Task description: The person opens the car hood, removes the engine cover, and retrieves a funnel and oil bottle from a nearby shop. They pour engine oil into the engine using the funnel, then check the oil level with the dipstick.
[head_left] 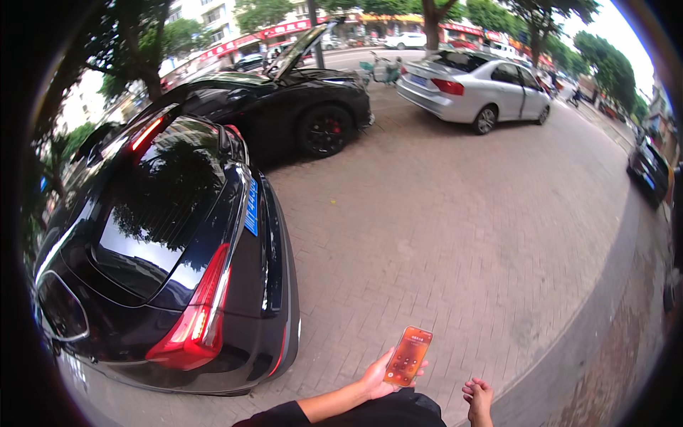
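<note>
My left hand (377,376) is wrapped round a smartphone (408,357) and holds it upright, its screen tilted up toward me. An orange-red display with several small round icons is lit on it. To the right, my right hand (479,393) hangs apart from the phone, fingers curled in, and nothing shows in it. Both hands are low in the view, above a brick pavement (427,235).
Close on the left stands a black car (249,320) with its red tail light lit. Beyond it is another black car (313,114) with its bonnet raised. A silver sedan (491,89) is parked farther back, near a green bicycle (384,69). A dark car (649,171) stands at far right.
</note>
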`<state>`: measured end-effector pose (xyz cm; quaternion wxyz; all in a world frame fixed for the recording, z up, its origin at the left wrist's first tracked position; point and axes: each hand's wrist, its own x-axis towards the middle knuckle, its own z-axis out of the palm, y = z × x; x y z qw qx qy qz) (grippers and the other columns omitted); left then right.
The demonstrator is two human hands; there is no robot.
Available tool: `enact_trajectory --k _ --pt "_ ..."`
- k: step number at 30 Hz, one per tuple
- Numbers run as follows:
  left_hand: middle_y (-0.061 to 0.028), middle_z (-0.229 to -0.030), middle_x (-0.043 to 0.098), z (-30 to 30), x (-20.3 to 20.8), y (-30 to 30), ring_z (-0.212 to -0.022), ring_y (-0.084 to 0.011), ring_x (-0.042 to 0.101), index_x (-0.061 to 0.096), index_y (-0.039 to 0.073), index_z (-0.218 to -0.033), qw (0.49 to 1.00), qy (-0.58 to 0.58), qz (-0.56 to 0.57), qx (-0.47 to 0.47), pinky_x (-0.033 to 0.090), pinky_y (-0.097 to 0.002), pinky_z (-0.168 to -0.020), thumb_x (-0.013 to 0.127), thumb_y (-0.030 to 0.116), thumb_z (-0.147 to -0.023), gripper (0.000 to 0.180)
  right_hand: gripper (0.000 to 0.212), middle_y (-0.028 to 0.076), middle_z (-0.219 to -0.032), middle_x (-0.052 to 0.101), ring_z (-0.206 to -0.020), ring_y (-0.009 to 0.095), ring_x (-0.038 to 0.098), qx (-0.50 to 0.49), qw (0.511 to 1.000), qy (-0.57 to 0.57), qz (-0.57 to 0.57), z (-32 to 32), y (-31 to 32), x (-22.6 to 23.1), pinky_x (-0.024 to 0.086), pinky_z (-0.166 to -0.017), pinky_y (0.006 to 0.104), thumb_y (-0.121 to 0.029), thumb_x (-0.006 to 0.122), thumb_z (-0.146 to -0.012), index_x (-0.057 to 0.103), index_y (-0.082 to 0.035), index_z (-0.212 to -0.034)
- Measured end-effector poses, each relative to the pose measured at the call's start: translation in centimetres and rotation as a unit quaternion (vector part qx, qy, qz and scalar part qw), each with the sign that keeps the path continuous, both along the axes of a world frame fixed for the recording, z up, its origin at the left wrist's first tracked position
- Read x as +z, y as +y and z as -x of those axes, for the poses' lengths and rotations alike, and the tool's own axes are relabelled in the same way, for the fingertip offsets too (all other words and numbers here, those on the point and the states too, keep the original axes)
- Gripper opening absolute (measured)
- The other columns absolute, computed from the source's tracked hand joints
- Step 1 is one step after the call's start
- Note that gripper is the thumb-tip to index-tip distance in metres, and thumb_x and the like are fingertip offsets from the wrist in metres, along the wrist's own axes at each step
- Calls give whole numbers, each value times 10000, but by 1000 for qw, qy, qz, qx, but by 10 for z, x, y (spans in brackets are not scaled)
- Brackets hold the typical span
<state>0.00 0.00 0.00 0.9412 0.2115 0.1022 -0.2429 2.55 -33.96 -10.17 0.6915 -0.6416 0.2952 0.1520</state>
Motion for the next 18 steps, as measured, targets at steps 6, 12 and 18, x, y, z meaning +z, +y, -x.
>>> enact_trajectory --k 6,12,18 --pt "-244 -1531 447 -149 -7 21 -1249 -355 581 370 119 -1561 986 -43 51 152 503 -495 -968 232 567 -1073 677 308 104 -1008 732 -852 181 704 249 957 -143 40 -272 79 80 538 -718 294 -47 590 -913 609 11 -1216" --pt "-210 -1518 472 -323 -21 92 -1261 -338 576 364 114 -1561 981 -55 32 184 504 -485 -982 209 540 -1087 656 327 86 -1015 743 -872 144 691 407 873 -267 21 -485 161 -20 550 -794 310 -122 665 -935 641 21 -1228" --pt "-226 -1532 453 -512 7 151 -1264 -346 579 358 110 -1564 984 -78 34 154 518 -501 -978 202 552 -1082 672 472 188 -1069 745 -1054 321 703 464 792 84 388 -542 35 -159 551 -913 428 -379 735 -846 707 -38 -1171"
